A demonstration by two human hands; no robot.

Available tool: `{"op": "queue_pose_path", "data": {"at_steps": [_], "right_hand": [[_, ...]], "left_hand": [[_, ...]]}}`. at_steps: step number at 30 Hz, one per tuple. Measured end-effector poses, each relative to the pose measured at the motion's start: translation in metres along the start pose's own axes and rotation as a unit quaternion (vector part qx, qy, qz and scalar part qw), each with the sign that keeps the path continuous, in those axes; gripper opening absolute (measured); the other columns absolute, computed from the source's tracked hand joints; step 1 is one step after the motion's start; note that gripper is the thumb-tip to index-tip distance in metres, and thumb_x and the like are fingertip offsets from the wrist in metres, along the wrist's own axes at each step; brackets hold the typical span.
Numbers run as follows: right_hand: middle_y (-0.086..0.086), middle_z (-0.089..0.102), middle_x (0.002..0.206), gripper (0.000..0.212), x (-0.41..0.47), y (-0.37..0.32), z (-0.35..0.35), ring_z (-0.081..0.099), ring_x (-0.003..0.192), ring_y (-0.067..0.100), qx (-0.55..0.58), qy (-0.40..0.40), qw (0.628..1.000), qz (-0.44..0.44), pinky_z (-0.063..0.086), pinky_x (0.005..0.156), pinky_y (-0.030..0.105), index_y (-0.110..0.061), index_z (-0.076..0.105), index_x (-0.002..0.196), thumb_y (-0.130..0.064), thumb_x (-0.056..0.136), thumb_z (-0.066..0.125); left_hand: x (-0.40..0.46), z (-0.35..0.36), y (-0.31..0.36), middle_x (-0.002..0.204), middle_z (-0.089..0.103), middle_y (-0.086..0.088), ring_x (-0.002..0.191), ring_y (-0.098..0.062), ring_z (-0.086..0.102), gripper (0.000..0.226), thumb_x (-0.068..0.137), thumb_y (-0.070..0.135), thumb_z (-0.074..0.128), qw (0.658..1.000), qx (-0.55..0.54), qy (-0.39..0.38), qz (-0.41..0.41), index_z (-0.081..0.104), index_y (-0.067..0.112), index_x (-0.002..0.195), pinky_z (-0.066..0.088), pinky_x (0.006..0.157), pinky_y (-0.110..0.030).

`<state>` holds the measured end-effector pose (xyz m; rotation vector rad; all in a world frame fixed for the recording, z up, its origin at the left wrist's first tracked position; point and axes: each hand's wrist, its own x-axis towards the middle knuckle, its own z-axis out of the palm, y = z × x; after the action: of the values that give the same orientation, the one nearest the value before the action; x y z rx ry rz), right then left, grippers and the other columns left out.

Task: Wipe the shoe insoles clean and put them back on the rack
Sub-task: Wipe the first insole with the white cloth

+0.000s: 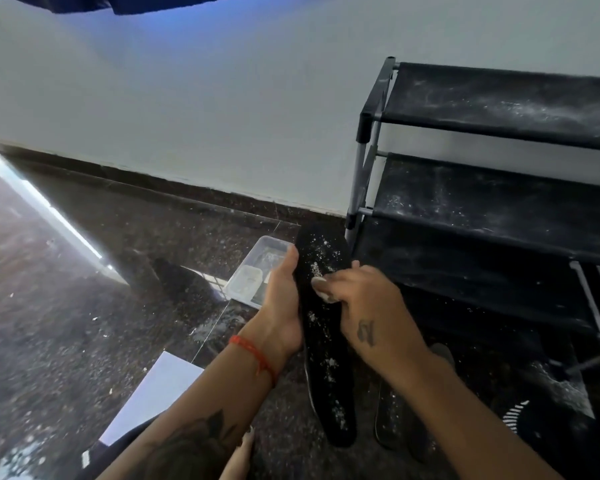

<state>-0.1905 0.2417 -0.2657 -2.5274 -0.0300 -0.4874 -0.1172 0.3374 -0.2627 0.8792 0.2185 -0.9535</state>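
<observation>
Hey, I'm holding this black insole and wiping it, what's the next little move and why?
Probably draw the right hand and its small pale wipe down the insole toward the heel. White specks still dot its middle and lower end, while the left hand grips its edge to steady it.

A clear tub (257, 268) is sitting on the dark speckled floor (84, 306), well left of centre, with a smaller clear box (245, 280) lying inside its near end. A white sheet (156, 393) is lying flat on the floor nearer the camera, apart from the tub. White crumbs are scattering over the floor around both. A strip of light (49, 209) is reflecting off the floor at the left. A pale wall (222, 116) is running behind, meeting the floor at a dark skirting (153, 183). Dark cloth (118, 1) is hanging at the top edge.
</observation>
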Motion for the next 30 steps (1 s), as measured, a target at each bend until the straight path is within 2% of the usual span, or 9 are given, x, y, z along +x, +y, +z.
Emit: {"op": "queue_pose_path", "data": {"at_steps": [3, 5, 8, 14, 18, 20, 23, 26, 30], "right_hand": [[0.007, 0.069, 0.100, 0.023, 0.005, 0.014, -0.017, 0.065, 0.076, 0.014, 0.054, -0.021, 0.997, 0.058, 0.056, 0.067, 0.030, -0.009, 0.069, 0.102, 0.002, 0.086, 0.057], [0.009, 0.067, 0.105, 0.024, 0.006, 0.014, -0.022, 0.066, 0.084, 0.019, 0.069, 0.014, 0.993, 0.091, 0.052, 0.078, 0.030, -0.007, 0.068, 0.107, 0.001, 0.088, 0.056], [0.003, 0.069, 0.106, 0.025, 0.002, -0.011, -0.011, 0.063, 0.092, 0.019, 0.055, 0.042, 0.997, 0.033, 0.048, 0.088, 0.030, -0.013, 0.069, 0.108, -0.003, 0.087, 0.058], [0.001, 0.069, 0.103, 0.037, 0.012, -0.007, 0.004, 0.051, 0.088, 0.016, -0.048, 0.010, 0.999, -0.015, 0.045, 0.076, 0.028, -0.015, 0.067, 0.114, 0.004, 0.084, 0.054], [0.001, 0.065, 0.110, 0.028, 0.028, 0.017, -0.007, 0.051, 0.106, 0.018, -0.076, 0.028, 0.993, 0.087, 0.026, 0.079, 0.013, -0.016, 0.065, 0.115, -0.008, 0.090, 0.055], [0.004, 0.066, 0.108, 0.032, 0.031, 0.015, -0.010, 0.054, 0.105, 0.021, -0.055, 0.066, 0.990, 0.114, 0.031, 0.083, 0.015, -0.014, 0.066, 0.114, 0.000, 0.087, 0.055], [0.004, 0.070, 0.101, 0.026, 0.027, -0.010, 0.000, 0.061, 0.092, 0.019, 0.008, 0.085, 0.995, 0.047, 0.048, 0.084, 0.029, -0.014, 0.070, 0.106, -0.005, 0.085, 0.057], [0.002, 0.069, 0.100, 0.038, 0.020, -0.021, 0.012, 0.058, 0.088, 0.021, -0.017, 0.031, 0.999, -0.015, 0.044, 0.076, 0.025, -0.015, 0.068, 0.111, -0.005, 0.079, 0.050], [0.001, 0.068, 0.104, 0.028, 0.025, 0.005, -0.004, 0.054, 0.094, 0.020, -0.079, 0.027, 0.996, 0.029, 0.040, 0.077, 0.028, -0.019, 0.068, 0.111, -0.008, 0.088, 0.057]], "left_hand": [[-0.006, -0.003, -0.004, 0.078, 0.071, -0.012, 0.066, -0.026, 0.069, 0.073, 0.094, 0.061, 0.030, 1.000, 0.010, -0.013, -0.011, 0.075, 0.007, 0.073, 0.051, 0.074, -0.039], [-0.011, -0.007, -0.005, 0.085, 0.071, -0.013, 0.071, -0.029, 0.069, 0.074, 0.092, 0.064, 0.029, 1.000, 0.010, -0.003, -0.017, 0.076, 0.009, 0.078, 0.048, 0.081, -0.043], [-0.013, -0.010, -0.002, 0.088, 0.070, -0.014, 0.076, -0.026, 0.068, 0.071, 0.092, 0.065, 0.028, 1.000, 0.020, 0.023, 0.003, 0.072, 0.009, 0.092, 0.053, 0.074, -0.036], [-0.010, -0.007, 0.000, 0.070, 0.071, -0.011, 0.060, -0.022, 0.069, 0.073, 0.097, 0.057, 0.027, 0.999, 0.025, 0.008, 0.023, 0.076, 0.011, 0.069, 0.050, 0.064, -0.034], [-0.009, -0.008, 0.004, 0.085, 0.070, -0.014, 0.074, -0.028, 0.066, 0.066, 0.094, 0.061, 0.031, 1.000, 0.009, -0.014, -0.019, 0.069, 0.006, 0.087, 0.047, 0.082, -0.042], [-0.011, -0.006, 0.007, 0.086, 0.069, -0.014, 0.076, -0.028, 0.064, 0.065, 0.093, 0.058, 0.033, 1.000, 0.018, -0.015, -0.020, 0.071, 0.006, 0.084, 0.045, 0.084, -0.042], [-0.015, -0.001, 0.009, 0.062, 0.066, -0.010, 0.056, -0.019, 0.065, 0.071, 0.099, 0.046, 0.028, 0.999, 0.053, -0.005, 0.014, 0.071, 0.007, 0.059, 0.051, 0.062, -0.025], [-0.014, 0.001, 0.011, 0.045, 0.059, -0.004, 0.039, -0.013, 0.059, 0.078, 0.103, 0.033, 0.027, 0.997, 0.033, 0.027, 0.056, 0.063, 0.013, 0.036, 0.047, 0.042, -0.017], [-0.013, 0.002, 0.010, 0.065, 0.068, -0.011, 0.059, -0.023, 0.065, 0.077, 0.096, 0.059, 0.027, 0.999, 0.040, 0.022, 0.014, 0.073, 0.009, 0.060, 0.052, 0.065, -0.035]]}}
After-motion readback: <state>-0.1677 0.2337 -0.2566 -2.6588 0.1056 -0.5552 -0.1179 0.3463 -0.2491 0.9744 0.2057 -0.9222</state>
